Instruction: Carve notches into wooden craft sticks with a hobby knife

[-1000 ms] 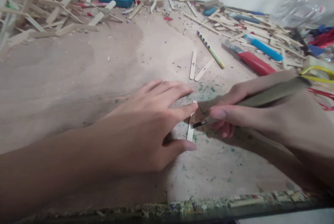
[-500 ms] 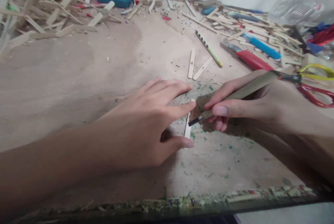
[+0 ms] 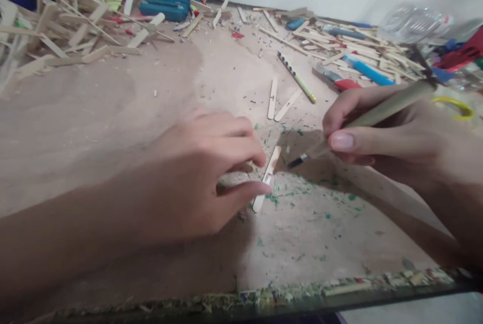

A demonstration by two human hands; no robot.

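A small pale wooden stick (image 3: 274, 159) lies slanted on the work surface, with a notch or cut near its middle. My left hand (image 3: 211, 173) is beside it on the left, fingers curled and apart from the thumb, whose tip lies over the stick's lower half. In my right hand (image 3: 381, 133) is a wooden-handled tool (image 3: 392, 105), pinched between thumb and fingers. Its dark tip is just right of the stick, not touching it. Two more sticks, one upright in view (image 3: 272, 98) and one slanted (image 3: 288, 105), lie farther back.
Behind them lies a yellow-green pencil (image 3: 298, 78). Loose sticks pile up at the back left (image 3: 86, 17) and back right (image 3: 339, 42), near a blue tool (image 3: 368, 70) and a clear plastic bottle (image 3: 413, 23). Shavings line the front edge (image 3: 226, 300).
The tool in my right hand has moved right, off the stick. My left index finger has drawn back from the stick's upper end, and the stick has tilted more.
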